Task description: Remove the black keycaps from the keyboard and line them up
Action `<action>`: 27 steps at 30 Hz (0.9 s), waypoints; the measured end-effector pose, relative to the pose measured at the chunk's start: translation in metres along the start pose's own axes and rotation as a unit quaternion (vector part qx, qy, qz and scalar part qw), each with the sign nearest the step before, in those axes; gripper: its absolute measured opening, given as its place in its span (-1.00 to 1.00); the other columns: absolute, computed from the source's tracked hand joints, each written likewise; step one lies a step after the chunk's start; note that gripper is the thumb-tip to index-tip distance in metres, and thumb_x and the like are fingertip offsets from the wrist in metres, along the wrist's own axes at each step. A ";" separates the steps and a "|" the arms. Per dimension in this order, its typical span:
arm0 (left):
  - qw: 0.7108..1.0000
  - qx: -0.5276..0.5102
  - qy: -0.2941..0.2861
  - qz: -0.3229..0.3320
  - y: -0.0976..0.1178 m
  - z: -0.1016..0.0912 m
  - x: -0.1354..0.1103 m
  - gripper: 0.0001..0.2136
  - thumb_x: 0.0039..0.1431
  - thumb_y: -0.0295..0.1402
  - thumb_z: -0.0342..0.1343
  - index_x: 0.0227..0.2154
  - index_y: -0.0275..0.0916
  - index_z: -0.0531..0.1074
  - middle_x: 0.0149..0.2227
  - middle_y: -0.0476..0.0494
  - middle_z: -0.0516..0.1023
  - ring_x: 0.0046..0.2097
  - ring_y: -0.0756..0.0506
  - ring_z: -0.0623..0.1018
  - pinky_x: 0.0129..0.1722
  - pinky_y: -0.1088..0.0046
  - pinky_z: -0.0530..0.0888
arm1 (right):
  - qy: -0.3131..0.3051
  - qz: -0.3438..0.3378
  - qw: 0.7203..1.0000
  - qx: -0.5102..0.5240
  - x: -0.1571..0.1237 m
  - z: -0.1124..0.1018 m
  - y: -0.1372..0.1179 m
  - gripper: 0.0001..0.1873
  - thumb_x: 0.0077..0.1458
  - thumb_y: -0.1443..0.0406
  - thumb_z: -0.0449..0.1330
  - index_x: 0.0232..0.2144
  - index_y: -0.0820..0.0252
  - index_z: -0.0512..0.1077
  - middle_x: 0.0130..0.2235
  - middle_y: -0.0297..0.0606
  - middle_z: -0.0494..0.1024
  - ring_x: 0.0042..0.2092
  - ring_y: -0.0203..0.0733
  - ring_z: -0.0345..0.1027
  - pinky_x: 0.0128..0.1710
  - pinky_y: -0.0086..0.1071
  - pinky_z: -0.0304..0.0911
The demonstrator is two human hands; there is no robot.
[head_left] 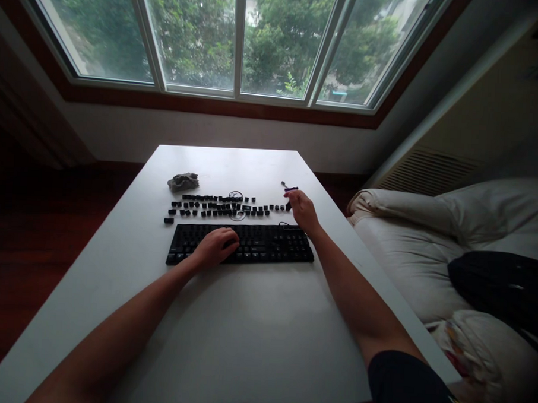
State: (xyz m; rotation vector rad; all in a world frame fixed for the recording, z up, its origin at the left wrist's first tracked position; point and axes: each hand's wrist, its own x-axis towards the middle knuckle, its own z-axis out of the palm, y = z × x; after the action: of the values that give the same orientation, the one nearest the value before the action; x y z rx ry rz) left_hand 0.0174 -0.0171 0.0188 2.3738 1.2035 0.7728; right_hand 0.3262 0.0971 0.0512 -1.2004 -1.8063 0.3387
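Note:
A black keyboard (267, 249) lies across the white table (246, 319), with bare patches where keycaps are off. My left hand (214, 245) rests on the keyboard's middle, thumb apart from the fingers and holding nothing visible. Beyond the keyboard's right end, my right hand (303, 211) is closed at the fingertips around a small dark tool (291, 189) with a thin stem; its exact kind is unclear. Loose black keycaps (210, 212) lie in rows behind the keyboard. Some sit right beside my right fingers.
A crumpled grey cloth (183, 182) lies at the table's back left. Thin wire loops (238, 215) sit among the keycaps. A pale sofa (388, 230) with a black bag (501, 286) stands along the right edge, and a window (240, 46) is in front.

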 end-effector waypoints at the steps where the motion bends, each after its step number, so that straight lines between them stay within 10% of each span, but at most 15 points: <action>1: 1.000 -0.001 -0.002 -0.002 0.000 0.000 0.000 -0.91 0.28 -0.34 0.05 -0.30 -0.18 0.44 -0.26 -0.09 0.48 -0.19 -0.11 0.47 -0.15 0.35 0.40 | 0.001 0.013 1.000 0.011 -0.001 -0.006 -0.002 -0.45 0.34 -0.06 -0.10 -0.25 0.17 0.50 -0.33 -0.22 0.53 -0.30 -0.17 0.39 -0.24 -0.34 0.25; 5: 1.000 -0.011 -0.022 -0.005 0.002 -0.003 0.002 -0.83 0.20 -0.23 0.17 -0.18 -0.15 0.47 -0.15 -0.12 0.48 -0.10 -0.14 0.47 -0.09 0.31 0.42 | -0.052 0.079 0.994 0.059 -0.008 -0.024 -0.004 -0.41 0.26 -0.16 -0.03 -0.32 0.17 0.51 -0.57 -0.34 0.39 -0.52 -0.26 0.26 -0.45 -0.37 0.20; 12: 0.999 0.009 -0.052 -0.002 0.003 -0.005 0.004 -0.67 0.13 -0.15 0.23 -0.07 -0.11 0.47 -0.05 -0.17 0.44 0.01 -0.22 0.44 0.02 0.22 0.41 | -0.172 0.100 0.965 0.171 -0.015 -0.038 -0.002 -0.57 0.13 -0.03 0.23 -0.17 0.18 0.51 -0.40 -0.26 0.52 -0.40 -0.24 0.37 -0.37 -0.36 0.34; 27: 0.988 0.141 -0.002 -0.057 0.004 -0.012 -0.004 -0.79 0.18 -0.13 0.16 -0.38 -0.17 0.44 -0.32 -0.11 0.44 -0.27 -0.13 0.44 -0.26 0.33 0.36 | -0.238 0.074 0.953 0.172 -0.025 -0.033 -0.023 -0.62 0.10 0.04 0.25 -0.21 0.23 0.51 -0.32 -0.22 0.57 -0.37 -0.25 0.36 -0.34 -0.35 0.32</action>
State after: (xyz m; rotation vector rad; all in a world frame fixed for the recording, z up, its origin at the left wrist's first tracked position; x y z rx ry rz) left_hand 0.0098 -0.0217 0.0291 2.4943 1.5206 0.5943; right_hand 0.3417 0.0568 0.0711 -1.0635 -1.9498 1.0603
